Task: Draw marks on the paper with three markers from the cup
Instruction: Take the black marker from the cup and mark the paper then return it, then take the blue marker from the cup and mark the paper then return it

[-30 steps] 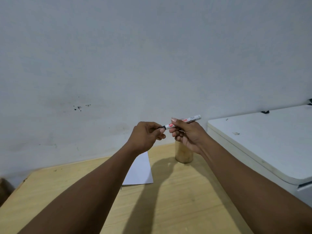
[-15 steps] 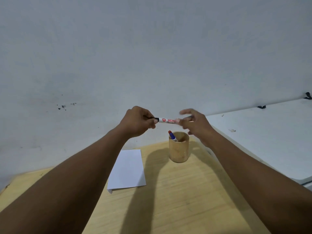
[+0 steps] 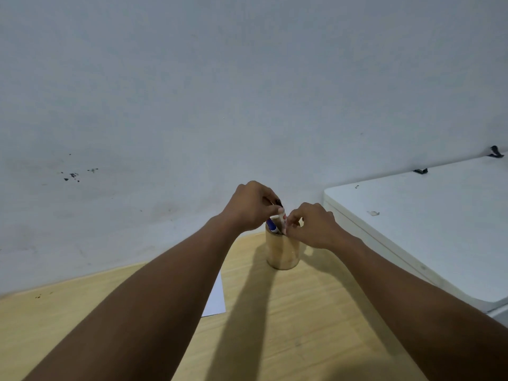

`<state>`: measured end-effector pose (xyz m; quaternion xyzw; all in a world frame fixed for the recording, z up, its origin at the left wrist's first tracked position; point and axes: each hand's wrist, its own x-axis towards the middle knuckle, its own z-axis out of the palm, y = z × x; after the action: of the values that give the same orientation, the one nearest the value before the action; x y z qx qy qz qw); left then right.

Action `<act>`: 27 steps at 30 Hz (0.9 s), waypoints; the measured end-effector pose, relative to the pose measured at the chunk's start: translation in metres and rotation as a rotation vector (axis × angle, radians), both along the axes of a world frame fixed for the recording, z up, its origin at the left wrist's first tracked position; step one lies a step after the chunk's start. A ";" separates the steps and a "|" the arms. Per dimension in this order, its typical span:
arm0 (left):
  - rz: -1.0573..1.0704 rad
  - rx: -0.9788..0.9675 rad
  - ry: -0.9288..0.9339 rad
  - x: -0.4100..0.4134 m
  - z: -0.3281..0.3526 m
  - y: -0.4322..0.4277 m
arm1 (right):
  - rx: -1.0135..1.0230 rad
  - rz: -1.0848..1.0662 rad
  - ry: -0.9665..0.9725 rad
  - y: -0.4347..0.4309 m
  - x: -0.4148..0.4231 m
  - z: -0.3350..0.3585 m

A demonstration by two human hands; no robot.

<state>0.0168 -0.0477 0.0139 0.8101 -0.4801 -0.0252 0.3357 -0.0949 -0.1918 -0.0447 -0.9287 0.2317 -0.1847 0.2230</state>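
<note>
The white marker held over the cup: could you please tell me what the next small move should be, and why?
Probably let it slide down into the cup and release. Both hands, left and right, pinch the white marker nearly upright at the rim, beside the blue-capped marker already standing inside.

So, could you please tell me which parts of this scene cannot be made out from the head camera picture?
- Paper: mostly hidden behind the left forearm; any marks on it cannot be seen.
- Cup: its mouth is covered by the left hand and the right hand, so the marker count is unknown.
- White marker: only a short blurred stretch shows between the fingers; capped or not is unclear.
- Blue marker: only its top shows.
</note>
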 end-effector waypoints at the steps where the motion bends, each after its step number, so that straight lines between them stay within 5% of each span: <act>1: -0.011 0.026 -0.011 0.001 -0.004 -0.001 | 0.015 -0.006 0.006 -0.001 0.000 -0.002; 13: -0.003 0.197 -0.173 0.018 -0.026 0.010 | 0.132 -0.005 -0.063 0.006 -0.002 -0.012; 27: 0.143 -0.067 -0.134 0.017 0.041 0.057 | 0.265 0.102 -0.218 0.027 -0.002 0.039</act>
<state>0.0342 0.0097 0.0550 0.8304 -0.4432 0.0691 0.3305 -0.0972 -0.1646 -0.0054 -0.8762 0.1810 -0.2405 0.3764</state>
